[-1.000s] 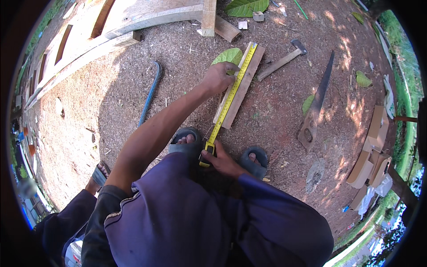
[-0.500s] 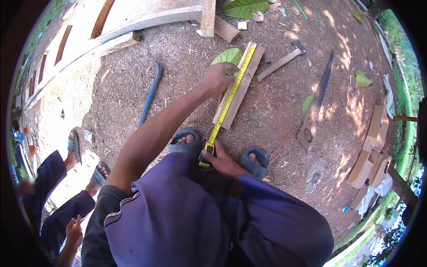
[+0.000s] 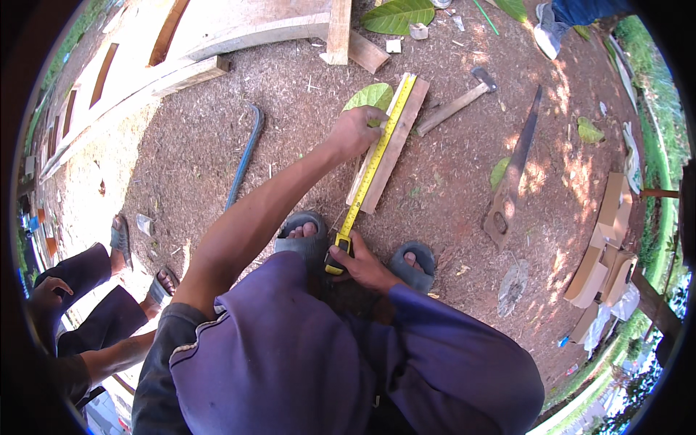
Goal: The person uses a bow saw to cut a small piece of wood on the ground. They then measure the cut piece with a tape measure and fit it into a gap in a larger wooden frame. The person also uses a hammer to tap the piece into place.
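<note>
A short wooden board (image 3: 397,148) lies aslant on the ground before my feet. Along it runs a yellow tape blade (image 3: 388,138), drawn out almost to the board's far end. My right hand (image 3: 367,267) is wrapped round the black and yellow tape measure (image 3: 338,254) at the near end, between my sandals. My left hand (image 3: 355,133) is closed, its fingertips at the left edge of the blade, over the board; what they pinch, if anything, is hidden. Beneath and beyond that hand lies a green leaf (image 3: 372,98).
A hammer (image 3: 458,106) and a handsaw (image 3: 513,177) lie to the right, a blue pry bar (image 3: 246,156) to the left. Timber framing (image 3: 254,35) stretches across the far left. Cardboard boxes (image 3: 598,268) sit at right. Another person's legs (image 3: 109,304) are at lower left; a shoe (image 3: 549,32) shows at far right.
A shoe and blue trouser leg have come into view at the far right. The person at lower left has shifted their arms. My hands, the tape and the board look nearly unmoved.
</note>
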Motion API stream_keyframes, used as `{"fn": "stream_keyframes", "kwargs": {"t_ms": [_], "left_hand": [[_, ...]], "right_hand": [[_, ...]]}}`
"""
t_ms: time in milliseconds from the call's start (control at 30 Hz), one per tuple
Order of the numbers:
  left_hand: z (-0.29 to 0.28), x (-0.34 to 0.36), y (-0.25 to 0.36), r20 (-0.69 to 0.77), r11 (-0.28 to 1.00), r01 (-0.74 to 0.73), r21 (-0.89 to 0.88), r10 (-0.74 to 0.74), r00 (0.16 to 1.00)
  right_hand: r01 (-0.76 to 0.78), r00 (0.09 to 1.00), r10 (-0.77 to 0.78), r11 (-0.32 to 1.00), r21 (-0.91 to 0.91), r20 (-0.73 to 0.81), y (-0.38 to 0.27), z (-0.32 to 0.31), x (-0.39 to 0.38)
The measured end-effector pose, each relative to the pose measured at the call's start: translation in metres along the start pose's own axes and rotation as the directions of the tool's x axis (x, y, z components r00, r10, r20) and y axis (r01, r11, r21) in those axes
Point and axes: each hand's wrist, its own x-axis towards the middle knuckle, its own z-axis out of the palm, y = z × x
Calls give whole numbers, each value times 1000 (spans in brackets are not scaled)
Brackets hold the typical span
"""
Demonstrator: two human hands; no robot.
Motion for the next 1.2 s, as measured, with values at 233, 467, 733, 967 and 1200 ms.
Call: {"fn": "stream_keyframes", "kwargs": {"t_ms": [233, 467, 733, 967, 1200], "left_hand": [[0, 0, 6, 11, 1000, 12, 11, -13, 1000], [5, -16, 1, -233, 999, 28, -43, -38, 972], [-15, -37, 1, -418, 875, 101, -474, -324, 849], [-29, -26, 36, -429, 751, -56, -658, -312, 848], [-94, -60, 167, 180, 612, 10, -790, 216, 960]], "right_hand": [[35, 996, -32, 999, 35, -78, -10, -5, -2], [94, 982, -104, 993, -70, -158, -46, -6, -20], [346, 894, -400, 903, -256, -203, -48, -19, -17], [240, 789, -409, 892, -383, -459, -102, -67, -56], [-364, 653, -549, 376, -852, -522, -150, -136, -42]]}}
